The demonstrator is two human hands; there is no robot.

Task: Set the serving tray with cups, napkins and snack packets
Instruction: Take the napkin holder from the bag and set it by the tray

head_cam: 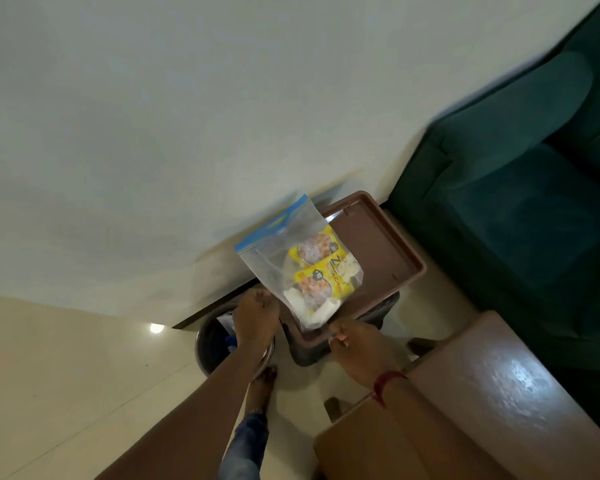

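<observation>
Gripping the zip bag point(291, 258) over the serving tray point(374, 237), unpacking not yet begun.
Left hand point(255, 315) fingers curl on the bag's near edge and the right hand point(357, 344) pinches its bottom corner, with snack packets point(321, 271) and napkins point(312, 313) inside. The next move probably needs a regrip at the far blue zip.

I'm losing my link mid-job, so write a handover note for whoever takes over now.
Left hand grips the zip bag at its side edge; right hand pinches its lower corner. The bag is held over the brown tray, with yellow snack packets and what look like napkins inside. Done: nothing on the tray yet. Left: empty the bag, lay out packets and napkins, add cups; none in view.
</observation>
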